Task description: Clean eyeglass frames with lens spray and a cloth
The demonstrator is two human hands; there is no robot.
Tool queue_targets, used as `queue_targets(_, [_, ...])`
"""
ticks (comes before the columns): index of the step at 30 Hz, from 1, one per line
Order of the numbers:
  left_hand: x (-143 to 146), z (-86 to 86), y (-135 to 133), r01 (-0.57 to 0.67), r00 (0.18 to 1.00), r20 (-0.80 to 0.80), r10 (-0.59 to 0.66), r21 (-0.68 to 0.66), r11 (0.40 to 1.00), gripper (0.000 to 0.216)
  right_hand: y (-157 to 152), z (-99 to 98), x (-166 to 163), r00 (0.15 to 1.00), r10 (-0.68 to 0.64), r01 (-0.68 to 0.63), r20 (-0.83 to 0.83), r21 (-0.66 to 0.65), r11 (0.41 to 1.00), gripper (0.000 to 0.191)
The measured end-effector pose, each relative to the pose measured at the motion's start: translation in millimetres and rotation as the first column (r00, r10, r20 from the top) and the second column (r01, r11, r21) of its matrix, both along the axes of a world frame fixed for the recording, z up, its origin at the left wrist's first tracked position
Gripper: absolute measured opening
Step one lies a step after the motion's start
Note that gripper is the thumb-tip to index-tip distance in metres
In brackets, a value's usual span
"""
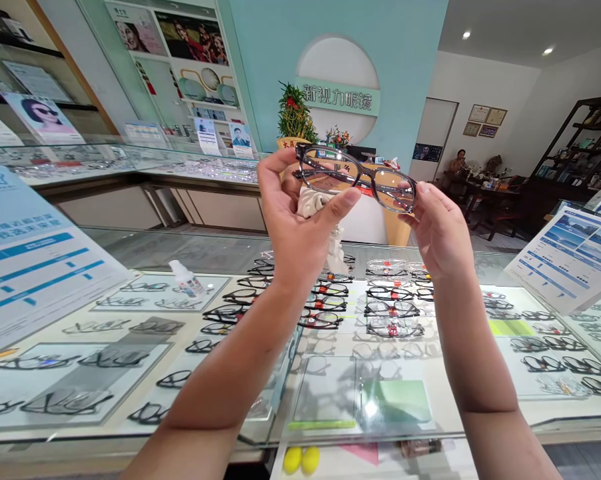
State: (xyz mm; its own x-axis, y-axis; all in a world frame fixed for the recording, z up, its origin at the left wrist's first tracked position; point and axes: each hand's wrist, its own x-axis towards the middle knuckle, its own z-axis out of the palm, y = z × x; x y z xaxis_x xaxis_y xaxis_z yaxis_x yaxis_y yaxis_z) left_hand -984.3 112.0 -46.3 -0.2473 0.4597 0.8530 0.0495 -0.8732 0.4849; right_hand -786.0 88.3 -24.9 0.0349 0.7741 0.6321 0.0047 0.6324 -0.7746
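I hold a pair of dark-framed glasses (356, 175) up at chest height above a glass display counter (130, 253). My left hand (300, 213) grips the left lens between thumb and fingers, with a pale cleaning cloth (316, 203) bunched in its palm and hanging down below. My right hand (438, 230) pinches the right end of the frame near the hinge. The lenses face away from me.
Under the counter glass lie several rows of spectacle frames (330, 307). A small spray bottle (185, 279) lies on the glass at left. Printed placards stand at left (35, 253) and right (565, 260). A person sits at a far table (458, 163).
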Motion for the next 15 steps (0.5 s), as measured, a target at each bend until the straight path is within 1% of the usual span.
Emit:
queue_targets(2, [-2,3.3,-2,0.117,0.991,0.074,-0.112,-0.068,0.991,0.079,-3,2.0,-1,1.0,0.0,0.0,0.003,0.018,1.0,0.042])
queue_targets(3, [-3,5.3,-2,0.191,0.979,0.098,-0.18,-0.125,0.974,0.077,-6,3.1,-1,1.0,0.001,-0.002,0.008,0.034,0.999,0.042])
queue_targets(5, [-7,9.8,-2,0.334,0.943,0.107,-0.316,-0.25,0.909,0.07,-11,5.0,-2,0.999,-0.005,0.001,0.047,0.087,0.996,0.041])
queue_targets(6, [-8,12.1,-2,0.384,0.923,0.091,-0.374,-0.301,0.873,0.068,-14,5.7,-3,0.996,-0.016,0.005,0.084,0.127,0.992,0.039])
queue_targets(8, [-10,16.3,-3,0.453,0.883,0.062,-0.465,-0.367,0.812,0.069,-19,5.9,-4,0.981,-0.062,0.016,0.186,0.237,0.971,0.038])
queue_targets(9, [-9,18.1,-4,0.488,0.861,0.071,-0.503,-0.393,0.78,0.068,-20,5.5,-4,0.965,-0.101,0.023,0.242,0.306,0.952,0.041])
queue_targets(10, [-8,19.6,-7,0.533,0.832,0.104,-0.544,-0.419,0.735,0.065,-21,4.8,-4,0.942,-0.151,0.028,0.299,0.379,0.925,0.045])
queue_targets(11, [-6,20.8,-9,0.592,0.79,0.162,-0.591,-0.448,0.67,0.059,-20,3.8,-5,0.913,-0.207,0.03,0.352,0.448,0.893,0.049])
queue_targets(13, [-1,22.2,-15,0.705,0.688,0.296,-0.662,-0.487,0.515,0.045,-17,1.5,-4,0.846,-0.317,0.023,0.429,0.564,0.825,0.053])
queue_targets(14, [0,22.5,-18,0.733,0.654,0.337,-0.678,-0.503,0.457,0.038,-15,0.4,-3,0.819,-0.359,0.017,0.447,0.607,0.794,0.051])
queue_targets(15, [2,22.6,-20,0.737,0.642,0.35,-0.682,-0.525,0.425,0.033,-12,-0.7,-3,0.799,-0.392,0.014,0.456,0.638,0.77,0.05])
